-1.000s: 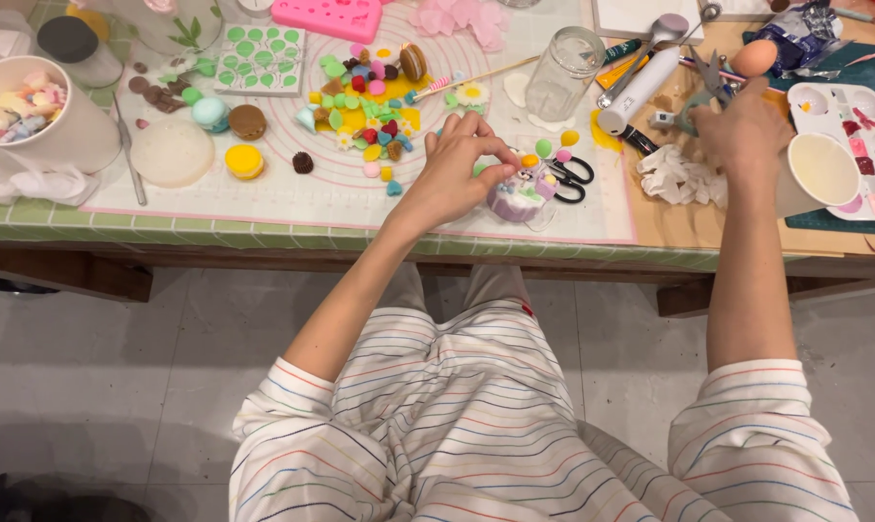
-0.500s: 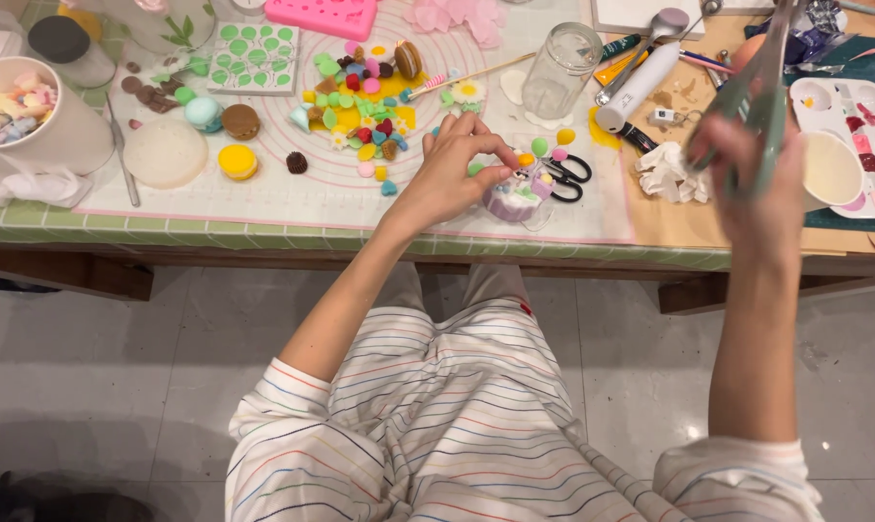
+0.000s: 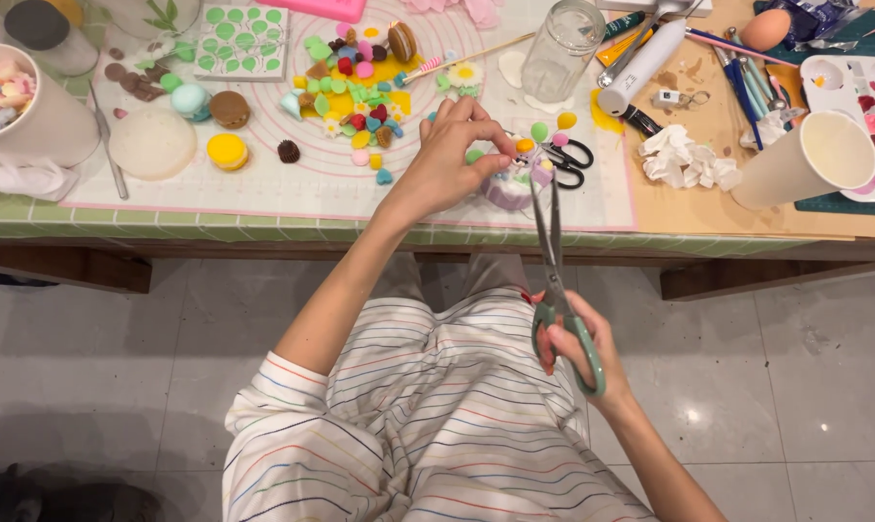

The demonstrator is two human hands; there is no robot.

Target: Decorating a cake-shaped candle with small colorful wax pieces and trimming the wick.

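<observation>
- Nearest the camera, at the bottom of the frame, the striped lap fills the middle; pale floor tile lies open to its left and right, so the low part of the frame gives free room on both sides.
- Right hand (image 3: 581, 350), lower centre-right, is closed around the sage-green handles of the long scissors (image 3: 556, 280). It hangs over the lap, short of the table edge, wrist bent up.
- The scissors' steel blades are almost closed and run up the frame; their tips reach over the table edge to just beside the small decorated cake (image 3: 515, 184).
- The table's front edge (image 3: 263, 237) crosses the frame as a green checked band above a dark wooden rail. The strip of the silicone mat (image 3: 263, 198) just behind that edge is mostly bare left of the cake.
- The small decorated cake sits at centre, near the front edge on the mat: a pale lilac mound with tiny coloured pieces on top.
- Left hand (image 3: 449, 159) rests on the mat with its forearm slanting up from the lap; its fingertips are curled and pinched at the cake's top left side, touching it.
- Just right of the cake lie small black-handled scissors (image 3: 573, 159).
- Further right, on bare wood, are a crumpled white tissue (image 3: 684, 162) and a tilted paper cup (image 3: 810, 159).
- Farther up, a cluster of coloured clay pieces (image 3: 360, 92) crowds the mat's centre, with a glass jar (image 3: 561, 50) at upper centre-right.
</observation>
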